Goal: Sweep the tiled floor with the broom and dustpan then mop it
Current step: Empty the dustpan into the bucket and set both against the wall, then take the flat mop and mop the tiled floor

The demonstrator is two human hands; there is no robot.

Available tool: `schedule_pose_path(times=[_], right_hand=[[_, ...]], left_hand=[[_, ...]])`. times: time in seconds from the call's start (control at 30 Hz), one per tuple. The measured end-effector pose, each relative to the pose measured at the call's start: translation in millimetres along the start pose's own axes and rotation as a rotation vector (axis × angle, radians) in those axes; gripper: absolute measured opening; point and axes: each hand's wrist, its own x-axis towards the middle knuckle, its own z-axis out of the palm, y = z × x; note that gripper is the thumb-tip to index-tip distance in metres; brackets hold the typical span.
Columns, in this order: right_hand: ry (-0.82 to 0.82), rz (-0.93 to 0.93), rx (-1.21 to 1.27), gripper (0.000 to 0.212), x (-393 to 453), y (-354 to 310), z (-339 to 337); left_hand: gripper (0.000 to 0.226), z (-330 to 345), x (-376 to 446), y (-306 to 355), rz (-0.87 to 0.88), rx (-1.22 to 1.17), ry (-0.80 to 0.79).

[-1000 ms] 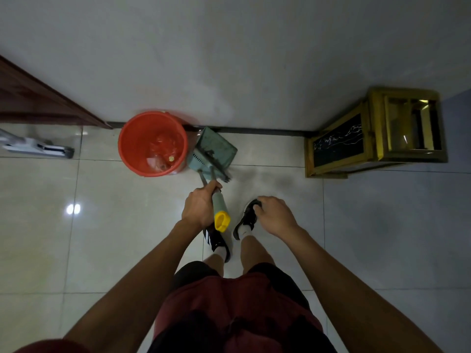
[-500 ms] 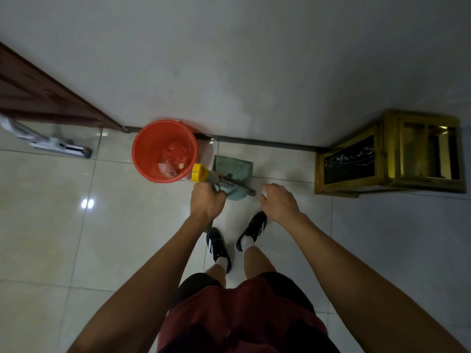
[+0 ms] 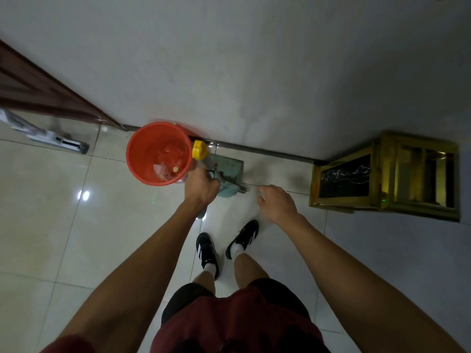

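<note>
We hold the grey-green plastic dustpan with the yellow-capped handle in our left hand, fingers wrapped around the handle just below its yellow cap, which points up and away towards the rim of the round orange plastic bucket. The pan's long axis runs from that cap, beside the bucket's right edge, down and to the right, where its body hangs low over the pale glossy tiled floor, near the base of the white wall. Our right hand hovers empty just right of the pan, fingers loosely curled and closed on nothing. The left hand is plainly the nearer one and already has the grip, so we judge the coming move, tipping or setting down, rests with it. We cannot make out a broom here.
</note>
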Motion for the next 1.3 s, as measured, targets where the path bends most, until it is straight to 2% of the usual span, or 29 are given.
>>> schedule_pose_path(times=[0.1,0.23,0.47,0.57,0.67,0.8,0.97,1.13,1.3], right_hand=[[0.001,-0.019,0.016,0.031,7.1,5.4,-9.4],[0.027,-0.049,0.030,0.030,15.8,8.2,-18.6],[0.025,-0.076,-0.009,0.030,17.7,-5.8,-18.2],[0.009,-0.102,-0.008,0.036,12.6,-22.3,-14.1],[-0.045,-0.119,-0.050,0.040,3.2,-42.6,-5.4],[-0.181,-0.137,-0.094,0.048,-17.9,-78.7,16.5],[-0.200,-0.190,-0.121,0.047,-51.5,-145.2,58.4],[-0.189,-0.286,-0.216,0.047,-79.0,-232.3,96.7],[-0.237,-0.420,-0.271,0.049,-92.7,-318.4,125.9]], left_hand=[[0.027,-4.4,13.7,14.1,-0.031,-0.022,0.029],[0.041,-12.2,26.6,24.7,-0.070,-0.082,0.009],[0.035,-36.8,23.5,19.8,-0.103,-0.027,-0.035],[0.040,-52.3,12.8,10.1,-0.053,-0.011,-0.056],[0.033,-69.5,-6.3,-5.1,0.038,0.065,-0.053],[0.032,-96.0,-39.8,-42.6,0.130,0.298,-0.038],[0.036,-138.2,-92.5,-110.0,0.179,0.399,-0.030],[0.043,-195.2,-145.5,-192.1,0.060,0.446,-0.017],[0.045,-252.5,-193.7,-270.6,-0.097,0.369,0.037]])
